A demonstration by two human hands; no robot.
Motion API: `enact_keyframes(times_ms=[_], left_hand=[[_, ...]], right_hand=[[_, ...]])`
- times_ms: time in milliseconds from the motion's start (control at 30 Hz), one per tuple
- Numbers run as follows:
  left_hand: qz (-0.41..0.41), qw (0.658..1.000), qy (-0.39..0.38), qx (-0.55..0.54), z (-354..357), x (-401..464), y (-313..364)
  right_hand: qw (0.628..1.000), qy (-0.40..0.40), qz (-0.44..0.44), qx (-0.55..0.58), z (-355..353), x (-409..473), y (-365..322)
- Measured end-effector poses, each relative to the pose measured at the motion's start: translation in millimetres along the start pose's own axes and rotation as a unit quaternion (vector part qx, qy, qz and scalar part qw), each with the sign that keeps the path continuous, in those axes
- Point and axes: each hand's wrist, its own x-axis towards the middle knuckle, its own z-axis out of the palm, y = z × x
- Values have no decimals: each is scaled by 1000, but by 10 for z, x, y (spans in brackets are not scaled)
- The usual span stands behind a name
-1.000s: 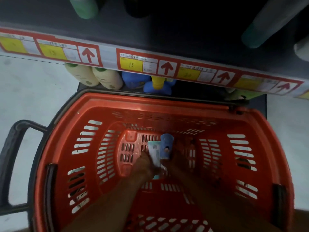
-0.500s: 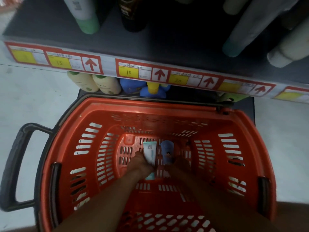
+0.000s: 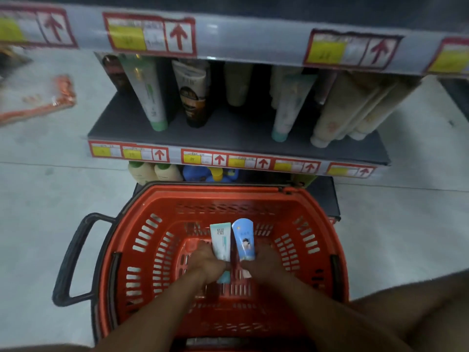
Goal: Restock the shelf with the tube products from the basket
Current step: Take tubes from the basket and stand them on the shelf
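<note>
Both my hands are inside the red basket on the floor. My left hand grips a white and teal tube, its crimped end pointing up toward the shelf. Beside it, my right hand grips a blue tube with a small picture on it. The two tubes stand side by side, lifted a little off the basket floor. The dark shelf ahead holds several tubes standing cap down, among them a green-capped one and a teal-capped one.
Price labels with red arrows run along the shelf edges. Cream bottles and blue bottles stand on the lower shelf behind the basket. The basket's black handle sticks out left. An orange packet lies on the floor at left.
My head has tilted up, bringing the tube shelf into view. Both hands have raised the two tubes a little from the basket floor, and the right hand now holds the blue tube.
</note>
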Motion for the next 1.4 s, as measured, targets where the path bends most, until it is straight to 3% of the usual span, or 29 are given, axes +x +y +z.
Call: enact_keyframes(times_ms=[533, 1000, 1400], left_hand=[[188, 975, 113, -29, -497, -1344, 984], [327, 929, 170, -23, -843, -2378, 1901], [407, 889, 200, -65, -1072, -2818, 2793]], right_hand=[[978, 151, -136, 46, -1186, -1127, -481], [915, 300, -253, 93, -2248, -1945, -757], [873, 388, -275, 113, -3175, -2097, -937]])
